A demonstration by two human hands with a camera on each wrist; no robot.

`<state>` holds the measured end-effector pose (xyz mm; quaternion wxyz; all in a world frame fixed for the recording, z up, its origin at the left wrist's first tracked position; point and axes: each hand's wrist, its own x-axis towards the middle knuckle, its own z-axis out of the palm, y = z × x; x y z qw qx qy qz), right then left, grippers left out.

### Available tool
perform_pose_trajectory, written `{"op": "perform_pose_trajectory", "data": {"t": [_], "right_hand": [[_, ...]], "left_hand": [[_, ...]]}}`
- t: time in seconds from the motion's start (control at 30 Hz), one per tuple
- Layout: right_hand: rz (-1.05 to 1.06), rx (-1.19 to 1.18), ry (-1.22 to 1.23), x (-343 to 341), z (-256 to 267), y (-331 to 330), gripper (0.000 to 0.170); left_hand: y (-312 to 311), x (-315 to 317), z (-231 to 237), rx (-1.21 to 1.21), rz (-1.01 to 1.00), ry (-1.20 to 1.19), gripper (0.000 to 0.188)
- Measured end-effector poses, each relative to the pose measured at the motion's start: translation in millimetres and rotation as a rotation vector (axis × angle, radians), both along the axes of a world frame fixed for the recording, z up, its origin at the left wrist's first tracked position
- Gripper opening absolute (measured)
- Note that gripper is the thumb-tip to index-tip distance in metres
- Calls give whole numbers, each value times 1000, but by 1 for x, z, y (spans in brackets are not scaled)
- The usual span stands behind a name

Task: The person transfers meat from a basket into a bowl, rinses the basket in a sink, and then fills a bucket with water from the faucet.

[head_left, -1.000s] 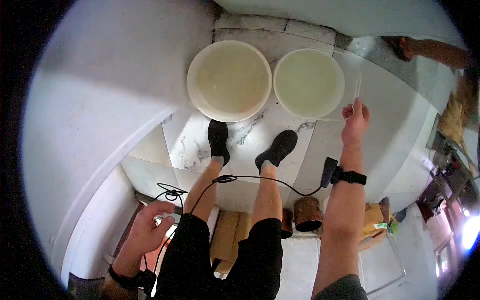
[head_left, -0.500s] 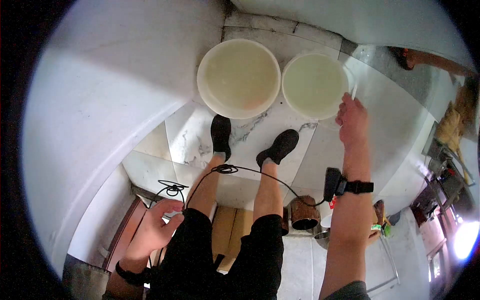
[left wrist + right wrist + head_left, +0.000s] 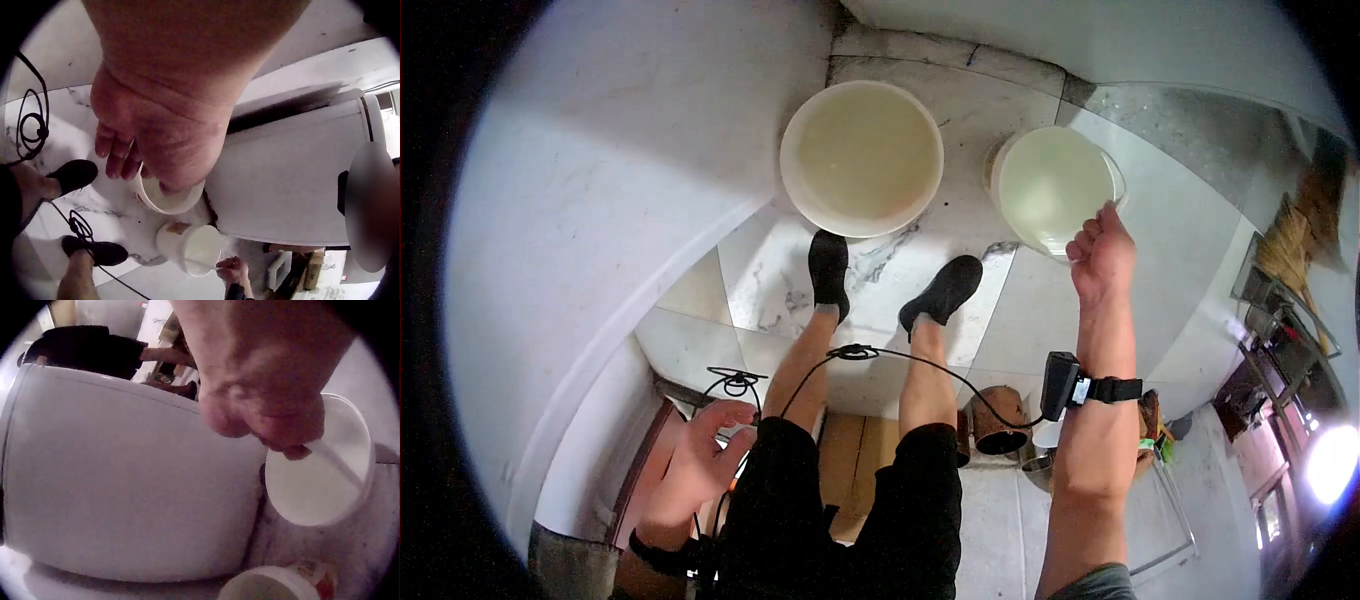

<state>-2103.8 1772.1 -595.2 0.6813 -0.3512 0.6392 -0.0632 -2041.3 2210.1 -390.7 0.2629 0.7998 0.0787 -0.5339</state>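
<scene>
My right hand (image 3: 1102, 255) grips the white handle (image 3: 340, 467) of the smaller white bucket (image 3: 998, 190), fingers curled round it. Pale, cloudy liquid fills much of this bucket, which tilts a little in the head and left wrist views. To its left, a gap away, the larger white bucket (image 3: 788, 165) stands on the floor, holding similar yellowish liquid. My left hand (image 3: 708, 455) hangs beside my left knee with loosely bent fingers and nothing in it. Its palm and fingers also show close up in the left wrist view.
My black shoes (image 3: 828, 270) stand on the marbled tiles before the buckets. A black cable (image 3: 920, 358) runs across my legs. A large white box-shaped body (image 3: 281, 181) stands beyond the buckets, with another person at its far side. Brown cylindrical containers (image 3: 1000, 415) sit behind my right leg.
The smaller bucket has moved right, away from the larger one, with its handle in my right hand. It now leans slightly. The left hand stays by the knee.
</scene>
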Motion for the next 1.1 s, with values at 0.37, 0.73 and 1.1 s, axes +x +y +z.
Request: {"op": "perform_pose_trajectory", "data": {"t": [0.37,0.73,1.1], "right_hand": [[-253,8,77,-74,14,-51,26],[-491,95,158,-181,159,-89,24],[-891,7,98,-309,366,-136,27]], "left_hand": [[-36,12,17,49,-129,46,20],[-177,37,138,-170,-388,-272,26],[-408,47,333,-689,-743,-521,29]]}}
